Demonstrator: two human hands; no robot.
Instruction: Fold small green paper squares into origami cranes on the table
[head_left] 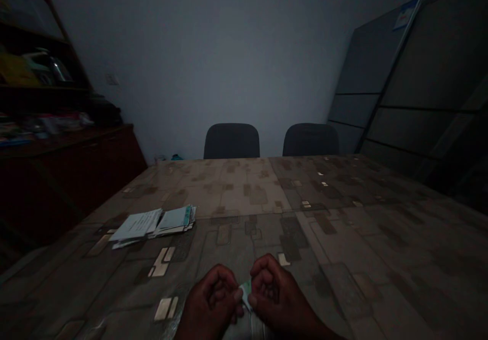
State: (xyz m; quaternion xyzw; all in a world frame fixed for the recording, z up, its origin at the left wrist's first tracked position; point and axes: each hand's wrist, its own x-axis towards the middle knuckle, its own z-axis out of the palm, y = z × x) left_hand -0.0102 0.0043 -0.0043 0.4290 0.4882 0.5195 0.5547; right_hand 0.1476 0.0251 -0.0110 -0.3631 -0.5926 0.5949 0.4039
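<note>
Low in the middle of the head view, my left hand [217, 299] and my right hand [276, 297] face each other with fingers curled. Between their thumbs and fingers is pinched a small piece of pale green and white paper [246, 295], mostly covered by the fingers. Both thumbs press on it near its edges. Farther left on the table lies a loose stack of papers [139, 224], with printed lines on the top sheet. Touching it on the right is a second pile of papers [173, 219] with a green-blue edge.
The table [251, 192] wears a brown cloth patterned with rectangles. Two dark chairs [232, 141] stand behind its far edge. At the left is a wooden cabinet [76, 152] with cluttered shelves; grey panels [362, 65] lean at the right. The room is dim.
</note>
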